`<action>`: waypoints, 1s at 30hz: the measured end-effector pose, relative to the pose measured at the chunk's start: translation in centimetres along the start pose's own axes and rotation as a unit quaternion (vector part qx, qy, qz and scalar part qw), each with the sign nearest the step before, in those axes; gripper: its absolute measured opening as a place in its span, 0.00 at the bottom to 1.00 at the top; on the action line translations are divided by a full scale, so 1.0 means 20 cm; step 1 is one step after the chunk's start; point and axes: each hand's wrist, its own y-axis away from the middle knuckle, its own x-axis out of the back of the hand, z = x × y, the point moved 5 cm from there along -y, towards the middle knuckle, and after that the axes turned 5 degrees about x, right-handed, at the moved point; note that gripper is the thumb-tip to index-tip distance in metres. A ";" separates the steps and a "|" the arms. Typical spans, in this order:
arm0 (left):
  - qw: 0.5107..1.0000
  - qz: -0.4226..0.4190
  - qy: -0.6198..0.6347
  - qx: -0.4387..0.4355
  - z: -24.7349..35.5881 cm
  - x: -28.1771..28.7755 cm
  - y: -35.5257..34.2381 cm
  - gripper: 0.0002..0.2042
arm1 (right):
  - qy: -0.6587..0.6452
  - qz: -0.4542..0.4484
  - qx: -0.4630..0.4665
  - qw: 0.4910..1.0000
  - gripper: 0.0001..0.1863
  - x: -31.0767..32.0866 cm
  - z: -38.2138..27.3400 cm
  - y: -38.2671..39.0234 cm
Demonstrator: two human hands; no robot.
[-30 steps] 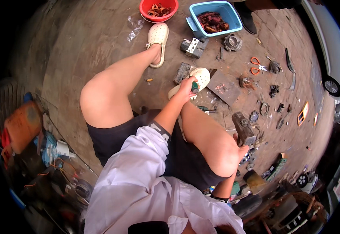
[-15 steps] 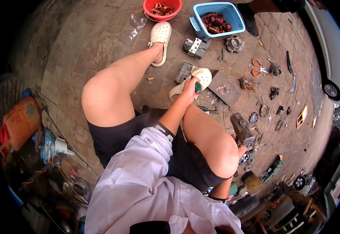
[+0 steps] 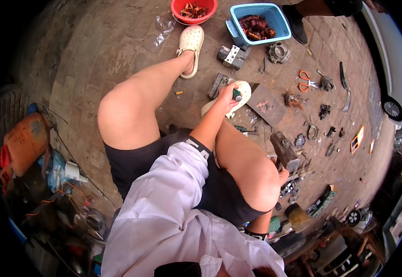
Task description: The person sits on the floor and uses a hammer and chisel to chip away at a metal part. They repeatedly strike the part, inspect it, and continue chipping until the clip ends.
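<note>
My left hand (image 3: pixel 228 99) is closed in a fist round a green-handled tool (image 3: pixel 237 95), its round grey end facing up. The tool's shaft is hidden below the fist. This hand is over my right clog (image 3: pixel 242 92), beside a dark metal part (image 3: pixel 218 86) on the ground. My right hand (image 3: pixel 282 176), reaching round the outside of my right knee, is partly hidden behind the knee and a worn block-headed hammer (image 3: pixel 286 151). Its fingers appear wrapped round the hammer's handle, which is mostly out of sight under the head.
Ahead stand a red basin (image 3: pixel 194 11) and a blue tub (image 3: pixel 259 23) holding copper-coloured scraps. A metal plate (image 3: pixel 264 105), orange-handled scissors (image 3: pixel 306 81) and several machine parts lie to the right. An orange jerrycan (image 3: pixel 26 143) is at left. Another person's shoe (image 3: pixel 295 24) is beside the tub.
My left hand has moved slightly right and forward with the green-handled tool, whose end now tilts more toward me. The hammer has shifted slightly left.
</note>
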 end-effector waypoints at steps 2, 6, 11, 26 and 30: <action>1.000 0.010 0.009 -0.006 0.03 -0.04 0.00 0.07 | 0.016 -0.018 0.026 0.999 0.09 -0.04 -0.01 -0.04; 0.995 0.055 -0.081 -0.017 0.01 -0.12 0.00 0.08 | 0.049 -0.022 0.079 0.995 0.10 -0.14 -0.21 -0.09; 0.997 0.052 -0.063 -0.003 0.02 -0.12 -0.05 0.08 | 0.012 -0.022 0.188 0.982 0.15 -0.29 -0.35 -0.19; 0.991 0.109 -0.061 -0.051 0.03 -0.13 -0.08 0.07 | 0.025 -0.049 0.212 0.976 0.06 -0.59 -0.37 -0.40; 0.991 0.113 -0.065 -0.044 0.00 -0.12 -0.12 0.07 | -0.012 0.019 0.279 0.960 0.06 -0.44 -0.45 -0.37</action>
